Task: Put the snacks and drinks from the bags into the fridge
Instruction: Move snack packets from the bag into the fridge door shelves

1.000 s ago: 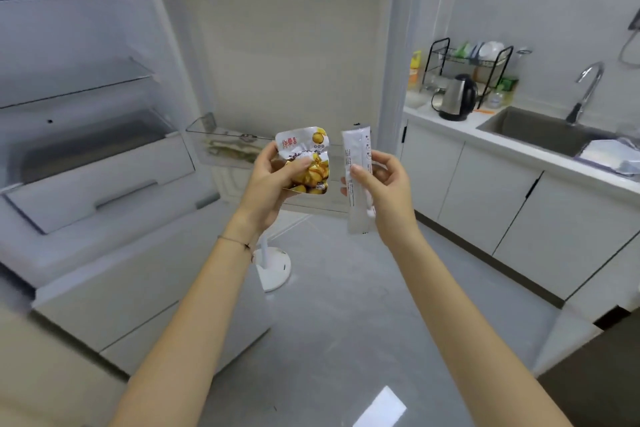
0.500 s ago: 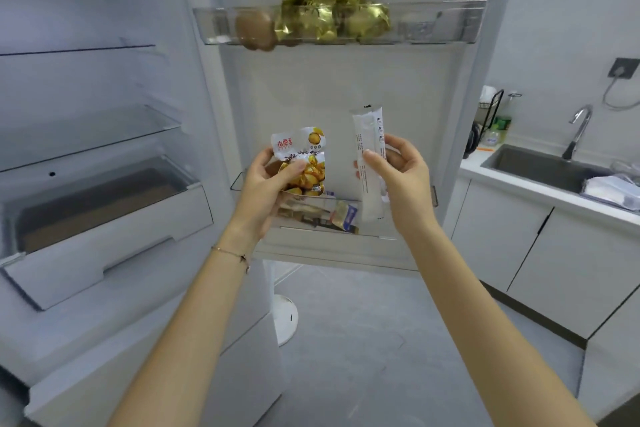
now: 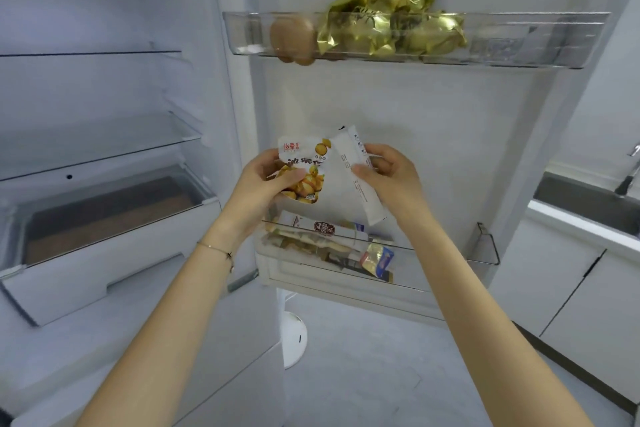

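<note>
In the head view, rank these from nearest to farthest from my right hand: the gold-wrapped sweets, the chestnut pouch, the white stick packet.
1. The white stick packet, held in the right hand itself.
2. The chestnut pouch, just left of it, in the left hand.
3. The gold-wrapped sweets, well above, in the upper door bin.

Both bare forearms reach up and forward, converging toward the middle. The left grip (image 3: 266, 180) curls round a yellow snack packet (image 3: 306, 158), with the thumb pressed across its front. Just to its right and level with it, the right grip (image 3: 391, 177) pinches a white stick sachet (image 3: 369, 199) between thumb and fingers. A thin bracelet (image 3: 214, 248) circles the wrist below the left grip.
</note>
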The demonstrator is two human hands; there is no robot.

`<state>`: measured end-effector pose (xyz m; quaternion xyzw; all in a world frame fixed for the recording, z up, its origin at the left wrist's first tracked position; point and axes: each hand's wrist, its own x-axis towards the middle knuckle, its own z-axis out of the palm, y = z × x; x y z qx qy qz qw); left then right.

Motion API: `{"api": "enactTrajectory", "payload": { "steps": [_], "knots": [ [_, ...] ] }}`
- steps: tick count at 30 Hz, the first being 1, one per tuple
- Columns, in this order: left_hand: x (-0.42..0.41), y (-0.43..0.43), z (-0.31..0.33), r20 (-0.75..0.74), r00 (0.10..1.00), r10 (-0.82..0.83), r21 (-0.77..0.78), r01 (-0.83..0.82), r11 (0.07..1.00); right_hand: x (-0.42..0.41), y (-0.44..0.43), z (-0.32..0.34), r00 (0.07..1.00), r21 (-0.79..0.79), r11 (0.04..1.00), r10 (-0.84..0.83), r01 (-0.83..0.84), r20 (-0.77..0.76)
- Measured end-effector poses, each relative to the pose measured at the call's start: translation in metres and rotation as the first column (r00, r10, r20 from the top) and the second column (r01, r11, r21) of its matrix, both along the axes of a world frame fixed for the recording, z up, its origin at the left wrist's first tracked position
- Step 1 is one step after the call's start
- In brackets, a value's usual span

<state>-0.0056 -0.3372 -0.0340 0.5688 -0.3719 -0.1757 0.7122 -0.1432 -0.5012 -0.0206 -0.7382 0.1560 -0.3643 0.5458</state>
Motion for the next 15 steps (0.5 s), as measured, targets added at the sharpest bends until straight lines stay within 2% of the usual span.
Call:
{"api": "enactTrajectory", "payload": {
  "steps": [5, 9, 11, 15],
  "knots": [
    [0.029, -0.003, -0.001, 0.049, 0.999, 0.010, 0.055, -0.012, 0.998, 0.014, -0.015, -0.015, 0.967, -0.098, 0.995, -0.022, -0.003, -0.252],
    [0.050, -0.008, -0.005, 0.063, 0.997, -0.041, 0.084, 0.036, 0.996, 0.020, -0.014, -0.026, 0.869, -0.204, 0.958, 0.080, -0.203, -0.489],
    [0.058, -0.010, -0.008, 0.091, 0.993, -0.072, 0.111, 0.062, 0.992, 0.024, -0.009, -0.032, 0.827, -0.178, 0.943, 0.143, -0.281, -0.544],
    [0.071, -0.013, -0.009, 0.163, 0.977, -0.140, 0.170, 0.112, 0.979, 0.030, -0.004, -0.040, 0.803, -0.154, 0.942, 0.159, -0.297, -0.574]
  ]
}}
